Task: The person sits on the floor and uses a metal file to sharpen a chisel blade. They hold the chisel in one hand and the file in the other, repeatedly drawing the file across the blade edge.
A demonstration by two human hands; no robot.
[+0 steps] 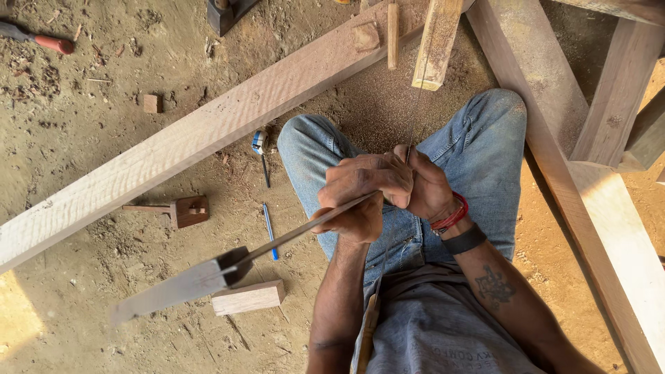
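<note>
Fingers (374,181) of both hands are clamped tog. on a thin saw blade (415,118). Left hand (357,197) is pressed vs right hand (426,187), over the knees. A long timber beam (173,149) is laid nr.

We sit on the floor (83,138) with a long beam (208,131) lying slantwise before our knees. Our left hand (357,197) and right hand (422,187) meet between the knees, touching. Left of us lie a marking gauge (181,210), a pen (269,230) and a wood block (248,297). A second beam (589,187) runs along our right. A screwdriver (38,39) lies far left, beyond the long beam.
</note>
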